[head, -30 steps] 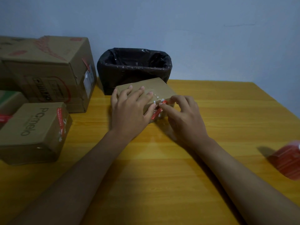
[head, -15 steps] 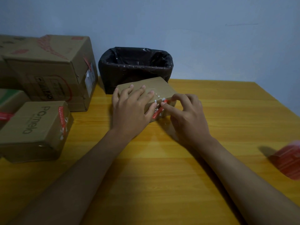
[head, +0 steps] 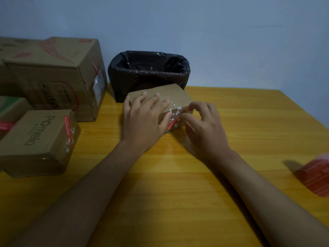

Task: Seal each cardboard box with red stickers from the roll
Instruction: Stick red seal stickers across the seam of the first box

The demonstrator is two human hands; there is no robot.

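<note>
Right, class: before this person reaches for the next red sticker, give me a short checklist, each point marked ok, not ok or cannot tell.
1. Small box held steady: ok, left hand lies flat on its top.
2. Red sticker on the box's near corner: ok, right hand presses beside it.
3. Sticker stuck flat all along: cannot tell, fingers cover part of it.
4. Sticker roll within reach: ok, on the table to the right.
5. Pomelo box already sealed: ok, red strip across its edge.

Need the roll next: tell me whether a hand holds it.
No: the roll lies alone at the table's right edge.
</note>
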